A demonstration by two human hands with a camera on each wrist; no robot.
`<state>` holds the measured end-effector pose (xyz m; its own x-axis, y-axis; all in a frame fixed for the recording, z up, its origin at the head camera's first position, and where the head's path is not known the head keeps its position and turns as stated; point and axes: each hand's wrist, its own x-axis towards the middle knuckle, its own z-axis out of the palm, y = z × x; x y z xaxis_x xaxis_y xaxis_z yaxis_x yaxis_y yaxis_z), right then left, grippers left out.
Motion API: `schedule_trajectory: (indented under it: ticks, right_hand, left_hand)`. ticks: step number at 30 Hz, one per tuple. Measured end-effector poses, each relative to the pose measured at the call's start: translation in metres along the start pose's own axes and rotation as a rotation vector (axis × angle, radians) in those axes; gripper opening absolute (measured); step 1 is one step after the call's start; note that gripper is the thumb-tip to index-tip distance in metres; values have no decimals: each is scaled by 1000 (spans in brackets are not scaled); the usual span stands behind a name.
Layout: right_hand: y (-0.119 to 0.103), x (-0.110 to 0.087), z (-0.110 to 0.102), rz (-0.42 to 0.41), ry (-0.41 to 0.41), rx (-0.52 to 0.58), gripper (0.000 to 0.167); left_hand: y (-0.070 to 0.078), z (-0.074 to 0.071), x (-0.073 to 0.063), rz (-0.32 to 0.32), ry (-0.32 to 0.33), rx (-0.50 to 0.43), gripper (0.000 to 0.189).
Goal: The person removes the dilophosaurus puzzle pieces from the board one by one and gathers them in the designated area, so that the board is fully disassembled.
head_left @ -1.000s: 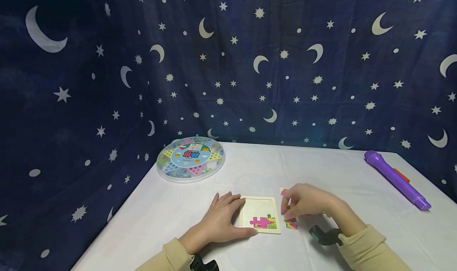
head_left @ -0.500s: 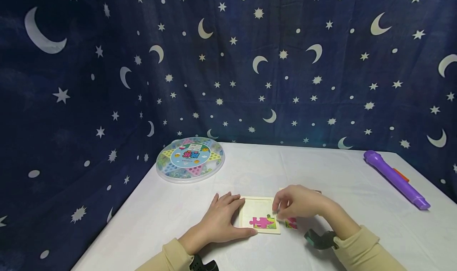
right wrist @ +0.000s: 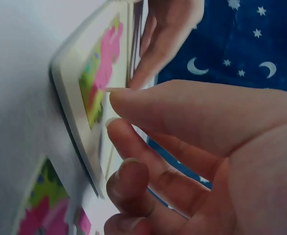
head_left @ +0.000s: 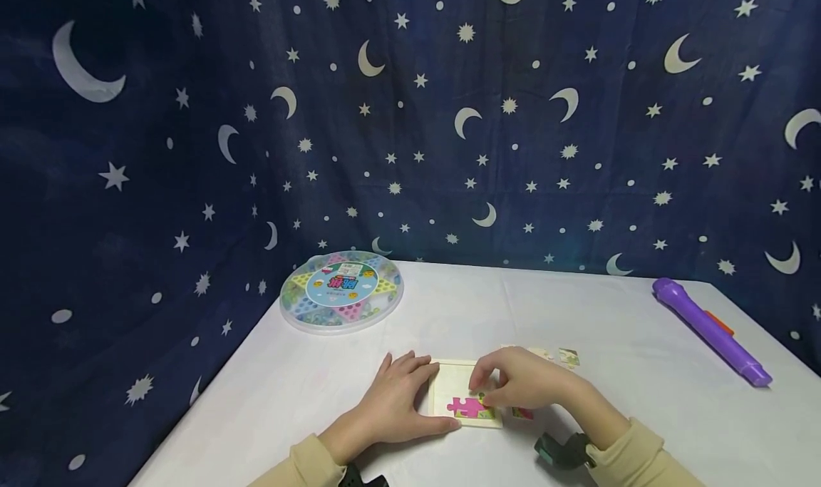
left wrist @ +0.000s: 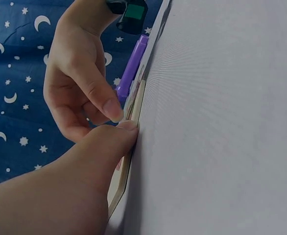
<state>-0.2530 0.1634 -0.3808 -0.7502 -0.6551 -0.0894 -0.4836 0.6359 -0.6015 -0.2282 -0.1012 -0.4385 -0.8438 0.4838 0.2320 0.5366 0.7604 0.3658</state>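
A square wooden puzzle tray (head_left: pixel 449 381) lies on the table, with joined pink and green jigsaw pieces (head_left: pixel 466 406) at its near edge. My left hand (head_left: pixel 396 400) rests on its left side, fingers spread at the far left corner and thumb (left wrist: pixel 126 126) pressing the near edge. Over the right part of the tray is my right hand (head_left: pixel 529 380), fingers curled. Its thumb and fingertips pinch a puzzle piece (right wrist: pixel 104 110), of which only a pale thin edge shows, close above the joined pieces.
Several loose pieces lie right of the tray, among them a pink and green one (head_left: pixel 522 413) and one farther back (head_left: pixel 569 356). A round board-game case (head_left: pixel 342 291) stands at the back left. A purple stick-like toy (head_left: pixel 712 331) lies at the right.
My right hand has moved left from the loose pieces to above the tray, uncovering pieces behind it. My left hand stays on the tray. The head view has tilted slightly.
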Motion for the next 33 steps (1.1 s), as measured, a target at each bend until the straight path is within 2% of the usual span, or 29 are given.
schedule_trajectory:
  ticks: [6,17,33]
  right_hand:
    - [-1,2,8,-32,-1,2,17]
    - [-8,1,11,14,-7,6,16]
    - [-8,2,13,15,-33,63,18]
  left_hand:
    - [-1,0,-1,12,7,9,92]
    - [0,0,-1,9,14,11,90]
    - [0,0,-1,14,25,12,90]
